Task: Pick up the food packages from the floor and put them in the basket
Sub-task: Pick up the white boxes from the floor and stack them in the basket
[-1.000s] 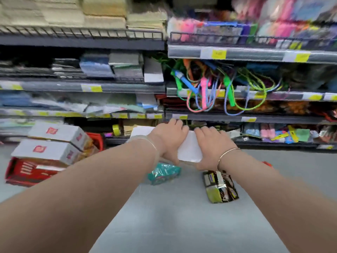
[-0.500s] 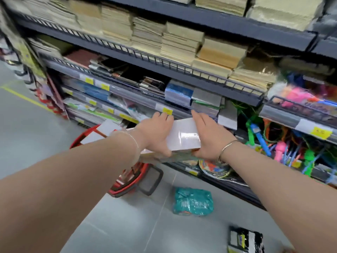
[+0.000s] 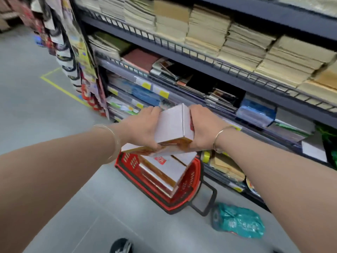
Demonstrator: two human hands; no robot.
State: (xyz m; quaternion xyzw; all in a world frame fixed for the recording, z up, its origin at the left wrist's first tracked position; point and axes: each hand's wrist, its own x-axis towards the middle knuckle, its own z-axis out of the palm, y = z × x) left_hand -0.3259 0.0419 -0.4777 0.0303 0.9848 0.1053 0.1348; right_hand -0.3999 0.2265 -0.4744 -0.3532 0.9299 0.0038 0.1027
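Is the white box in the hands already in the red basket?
Out. Both the left hand and right hand grip the white box above the red basket, which already holds similar boxes.

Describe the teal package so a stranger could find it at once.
Start at the red basket on the grey floor beside the shelves. Just past its black handle, toward the person's right, lies the teal package, a soft crinkled bag, unlike the stiff white boxes in the basket.

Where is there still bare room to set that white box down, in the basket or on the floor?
The red basket looks crowded: white boxes fill most of it, leaving only their tops. Bare floor lies left of the basket, and also in front of it, beside the teal package.
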